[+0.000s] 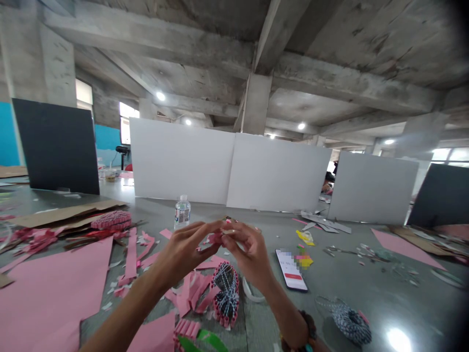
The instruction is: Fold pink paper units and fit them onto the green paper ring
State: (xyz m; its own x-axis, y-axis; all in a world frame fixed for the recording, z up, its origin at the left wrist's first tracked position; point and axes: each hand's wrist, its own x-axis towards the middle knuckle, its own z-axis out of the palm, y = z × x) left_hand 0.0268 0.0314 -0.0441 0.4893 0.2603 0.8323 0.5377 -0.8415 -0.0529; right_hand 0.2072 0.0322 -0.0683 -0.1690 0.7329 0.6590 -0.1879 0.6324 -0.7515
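Pink folded-paper piece [215,238] sat small between the two hands, just above the polished grey floor [399,298]. The left hand [183,252] and right hand [249,249] were raised with their fingers curled in and meeting around it, so the grip was closed on the piece from both sides, though the fingers hid most of it. A beaded bracelet [304,332] circled the right wrist.

Straight ahead of the grip, a clear plastic water bottle [182,212] stood capped, with clear liquid inside; its level was hard to make out. Below the grip lay a black-and-white woven paper model [226,293] edged in pink, beside loose pink paper strips [190,293]. Further left of the grip, a large pink paper sheet [51,293] lay flat, and a pink-and-black woven paper model [112,220] rested on a flattened cardboard sheet [66,215].

To the right of the grip, a smartphone [291,270] lay face up with its screen lit, next to yellow paper scraps [304,237]. Lower right, a coiled black-and-white paper strip bundle [350,322] lay apart from it.
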